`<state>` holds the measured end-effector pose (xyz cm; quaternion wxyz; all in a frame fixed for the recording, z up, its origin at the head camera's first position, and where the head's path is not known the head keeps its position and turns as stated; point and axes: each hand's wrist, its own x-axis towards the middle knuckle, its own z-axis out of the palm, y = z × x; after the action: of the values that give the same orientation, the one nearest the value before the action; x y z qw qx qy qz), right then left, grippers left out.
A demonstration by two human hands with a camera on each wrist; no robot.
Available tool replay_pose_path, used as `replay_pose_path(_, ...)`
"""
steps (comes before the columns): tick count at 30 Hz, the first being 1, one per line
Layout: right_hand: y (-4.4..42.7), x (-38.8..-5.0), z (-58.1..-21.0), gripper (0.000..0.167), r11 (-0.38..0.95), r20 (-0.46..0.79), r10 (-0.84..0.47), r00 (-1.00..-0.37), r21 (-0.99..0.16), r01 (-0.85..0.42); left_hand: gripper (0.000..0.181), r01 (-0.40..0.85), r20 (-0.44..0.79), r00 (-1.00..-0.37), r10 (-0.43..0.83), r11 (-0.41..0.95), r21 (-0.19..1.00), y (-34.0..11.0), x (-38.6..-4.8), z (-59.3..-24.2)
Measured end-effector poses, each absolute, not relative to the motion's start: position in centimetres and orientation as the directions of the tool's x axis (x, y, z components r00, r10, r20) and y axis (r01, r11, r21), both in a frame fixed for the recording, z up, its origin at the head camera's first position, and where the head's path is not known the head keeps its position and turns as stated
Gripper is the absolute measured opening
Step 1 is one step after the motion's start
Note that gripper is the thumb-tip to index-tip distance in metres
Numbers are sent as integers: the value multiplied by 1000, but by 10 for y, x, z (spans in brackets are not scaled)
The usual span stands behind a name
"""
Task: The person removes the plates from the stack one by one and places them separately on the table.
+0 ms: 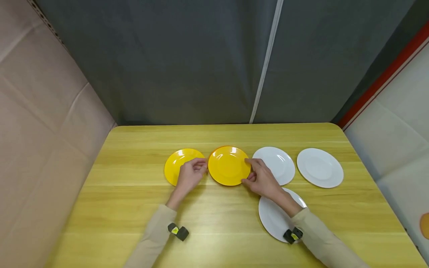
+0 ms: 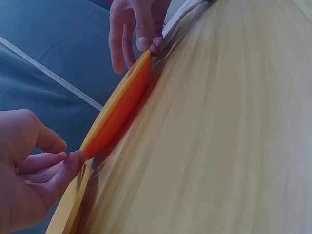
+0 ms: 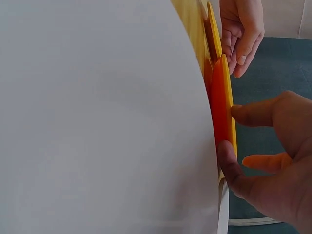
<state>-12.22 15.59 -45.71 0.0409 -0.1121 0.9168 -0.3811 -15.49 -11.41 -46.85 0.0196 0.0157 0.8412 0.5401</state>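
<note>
Between my two hands is a yellow plate (image 1: 229, 165) with an orange underside, face up. My left hand (image 1: 191, 173) holds its left rim by the fingertips, with the fingers curled. On the opposite rim my right hand (image 1: 262, 178) pinches the edge, one digit below and another on top, as the right wrist view shows. Left of it lies another yellow plate (image 1: 175, 165), partly covered by my left hand. A white plate (image 1: 276, 163) lies right beside my right hand. Whether the held plate touches the table or another plate beneath it, I cannot tell.
Farther right on the wooden table (image 1: 134, 208) lies a white plate (image 1: 320, 167). Under my right forearm is a nearer white plate (image 1: 273, 217), partly hidden. A dark grey curtain (image 1: 167, 67) hangs behind the table's back edge.
</note>
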Motion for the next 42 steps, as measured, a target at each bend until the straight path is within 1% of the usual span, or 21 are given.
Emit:
replay_pose_path(6,157,-121,-459,79,665,3,-258,-966,-725,-180,21,5,-13,-999,42,406,914,-113,-154,-468)
replay_pose_path(19,156,-122,-460,78,659,31,-261,-965,-724,-202,20,-28,-43,-999,26,410,912,-114,-153,-467)
replay_pose_path(25,155,-123,-458,83,675,47,-248,-968,-708,-208,20,-52,-65,-998,18,411,910,-114,-155,-467)
replay_pose_path(33,156,-126,-458,87,701,23,-247,-969,-686,-194,20,-33,-41,-999,10,408,912,-114,-156,-468)
replay_pose_path(37,158,-128,-455,86,693,-4,-257,-966,-698,-181,22,-54,-61,-998,8,382,923,-114,-156,-467)
replay_pose_path(42,160,-131,-453,84,687,-29,-264,-964,-708,-167,25,-109,-118,-993,15,287,952,-115,-156,-467)
